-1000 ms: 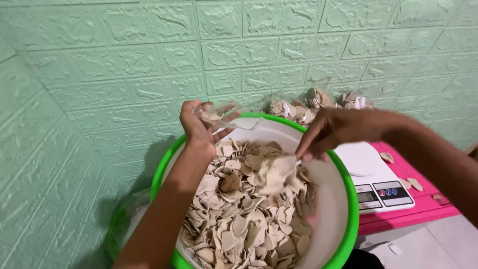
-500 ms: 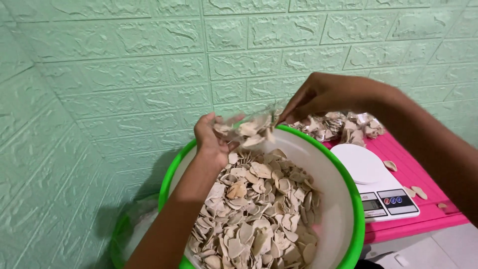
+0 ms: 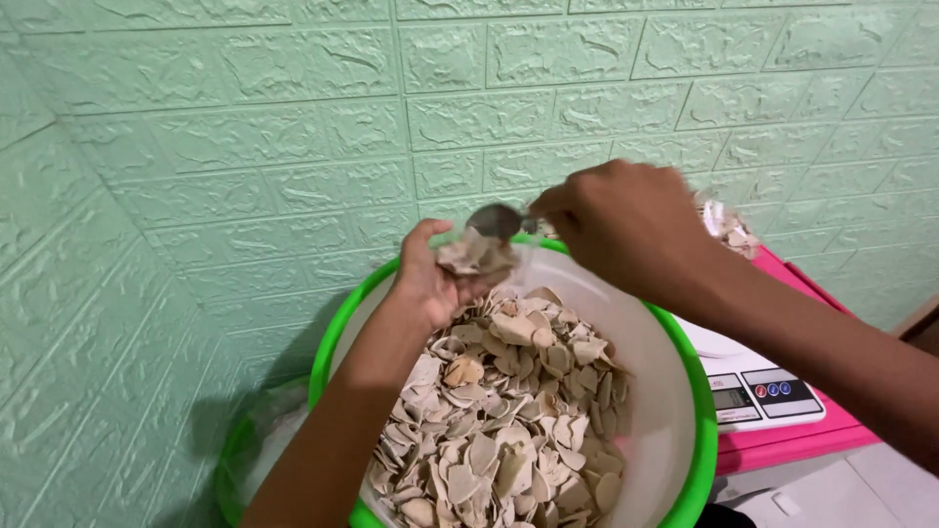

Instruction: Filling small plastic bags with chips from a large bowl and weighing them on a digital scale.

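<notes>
A white basin with a green rim (image 3: 699, 411) sits in front of me, filled with pale beige chips (image 3: 509, 420). My left hand (image 3: 430, 279) is raised over the basin's far edge and holds a small heap of the chips (image 3: 474, 254). My right hand (image 3: 626, 220) is beside it, gripping a metal spoon (image 3: 494, 220) whose bowl rests just above the heap in my left hand.
A white digital kitchen scale (image 3: 758, 386) stands on a pink surface (image 3: 802, 440) to the right. More chips (image 3: 729, 230) are piled behind my right hand. A second green-rimmed container (image 3: 235, 469) sits low at the left. A green brick-pattern wall (image 3: 245, 147) is close behind.
Both hands have risen from the chips to the basin's far edge. The spoon, earlier down among the chips, is now lifted to the heap in my left hand.
</notes>
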